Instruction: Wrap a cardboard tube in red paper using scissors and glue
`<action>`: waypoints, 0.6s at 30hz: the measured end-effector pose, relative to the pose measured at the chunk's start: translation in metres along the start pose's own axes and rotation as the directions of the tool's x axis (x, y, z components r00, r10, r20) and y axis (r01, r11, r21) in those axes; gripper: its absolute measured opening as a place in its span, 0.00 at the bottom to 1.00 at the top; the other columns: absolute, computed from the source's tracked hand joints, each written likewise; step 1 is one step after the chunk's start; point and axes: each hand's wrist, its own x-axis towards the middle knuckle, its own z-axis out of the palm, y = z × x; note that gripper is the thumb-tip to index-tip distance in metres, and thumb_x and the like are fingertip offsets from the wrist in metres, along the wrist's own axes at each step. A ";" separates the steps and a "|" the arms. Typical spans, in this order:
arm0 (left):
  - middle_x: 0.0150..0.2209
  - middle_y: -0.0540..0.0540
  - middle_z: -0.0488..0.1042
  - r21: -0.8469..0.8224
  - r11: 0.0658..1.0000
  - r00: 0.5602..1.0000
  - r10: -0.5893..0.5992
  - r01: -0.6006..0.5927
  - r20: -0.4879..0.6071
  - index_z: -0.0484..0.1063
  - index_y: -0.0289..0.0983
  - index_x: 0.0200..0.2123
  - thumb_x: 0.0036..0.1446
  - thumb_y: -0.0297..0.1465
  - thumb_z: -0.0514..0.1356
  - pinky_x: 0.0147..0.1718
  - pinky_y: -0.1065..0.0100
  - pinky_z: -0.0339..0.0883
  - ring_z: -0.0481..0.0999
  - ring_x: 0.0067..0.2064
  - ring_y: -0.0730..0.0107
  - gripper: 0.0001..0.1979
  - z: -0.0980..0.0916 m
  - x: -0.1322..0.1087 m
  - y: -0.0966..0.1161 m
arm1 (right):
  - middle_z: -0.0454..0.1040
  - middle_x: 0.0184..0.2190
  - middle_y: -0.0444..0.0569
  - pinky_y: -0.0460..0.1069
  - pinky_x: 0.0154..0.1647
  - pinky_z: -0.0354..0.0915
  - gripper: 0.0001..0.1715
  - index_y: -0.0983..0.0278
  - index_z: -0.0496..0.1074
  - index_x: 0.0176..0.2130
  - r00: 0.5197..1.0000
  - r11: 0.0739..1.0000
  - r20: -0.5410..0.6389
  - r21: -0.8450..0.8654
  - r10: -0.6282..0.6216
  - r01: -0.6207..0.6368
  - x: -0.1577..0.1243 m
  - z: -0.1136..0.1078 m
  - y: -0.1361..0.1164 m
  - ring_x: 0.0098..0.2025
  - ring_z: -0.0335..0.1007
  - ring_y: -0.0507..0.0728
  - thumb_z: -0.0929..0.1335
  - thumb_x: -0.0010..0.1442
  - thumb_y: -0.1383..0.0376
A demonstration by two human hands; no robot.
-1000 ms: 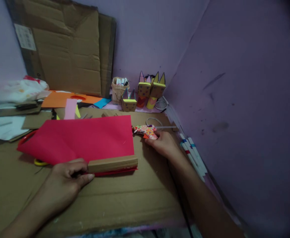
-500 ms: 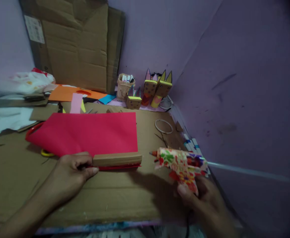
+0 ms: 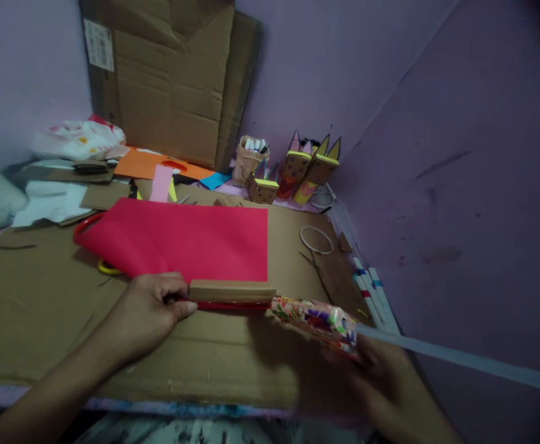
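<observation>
My left hand [image 3: 159, 311] pinches the left end of a narrow cardboard piece [image 3: 233, 290] together with red paper that shows along its near side. Behind that piece spreads a large red paper sheet [image 3: 205, 240], its left side curled up. A hot glue gun [image 3: 316, 320] with a flowery wrapping is gripped by my right hand [image 3: 381, 382], whose fingers are partly hidden and blurred. Its front end meets the right end of the cardboard piece; the nozzle itself is hidden. From its rear sticks out a long translucent glue stick [image 3: 459, 354].
Cardboard [image 3: 34, 308] covers the table. At the back stand a cup of markers [image 3: 250, 161] and several eared cardboard figures [image 3: 264, 190]. More markers [image 3: 372, 296] and a white ring [image 3: 317, 240] lie to the right. Red-handled scissors [image 3: 82, 227] are partly under the red sheet.
The glue gun has moved left to the cardboard piece and turned so its rear faces me more. My left hand keeps its hold. The whole view has shifted slightly.
</observation>
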 end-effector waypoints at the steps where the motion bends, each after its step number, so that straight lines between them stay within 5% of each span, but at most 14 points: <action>1: 0.17 0.53 0.62 -0.008 1.000 1.000 0.007 -0.007 0.000 0.59 0.40 0.14 0.42 0.38 0.55 0.23 0.69 0.55 0.64 0.23 0.70 0.12 0.000 0.000 -0.001 | 0.81 0.36 0.51 0.60 0.50 0.69 0.15 0.61 0.78 0.43 1.000 1.000 0.006 -0.026 -0.017 0.017 0.002 -0.001 -0.002 0.44 0.76 0.66 0.68 0.55 0.64; 6: 0.18 0.53 0.63 -0.041 0.999 1.000 0.002 -0.001 0.012 0.60 0.40 0.14 0.42 0.37 0.55 0.23 0.68 0.55 0.64 0.23 0.69 0.12 0.001 -0.001 -0.002 | 0.80 0.40 0.52 0.60 0.50 0.69 0.18 0.59 0.77 0.44 0.995 0.993 0.017 -0.063 -0.095 0.095 0.008 -0.001 -0.012 0.50 0.72 0.68 0.67 0.53 0.67; 12: 0.18 0.53 0.63 -0.065 0.998 1.000 -0.011 0.012 0.018 0.59 0.40 0.14 0.42 0.37 0.55 0.24 0.69 0.56 0.65 0.24 0.69 0.12 -0.001 -0.002 0.004 | 0.79 0.43 0.52 0.56 0.39 0.73 0.28 0.57 0.74 0.51 0.994 0.988 0.015 -0.113 -0.109 0.110 0.011 0.001 -0.022 0.43 0.76 0.66 0.66 0.50 0.69; 18: 0.18 0.53 0.61 -0.056 0.998 1.000 -0.014 0.016 0.027 0.58 0.40 0.14 0.42 0.37 0.55 0.24 0.69 0.55 0.64 0.23 0.70 0.12 -0.002 -0.003 0.003 | 0.81 0.38 0.52 0.58 0.43 0.72 0.17 0.58 0.79 0.38 0.993 0.997 -0.104 -0.069 -0.051 0.044 0.006 -0.002 -0.018 0.44 0.75 0.68 0.68 0.48 0.67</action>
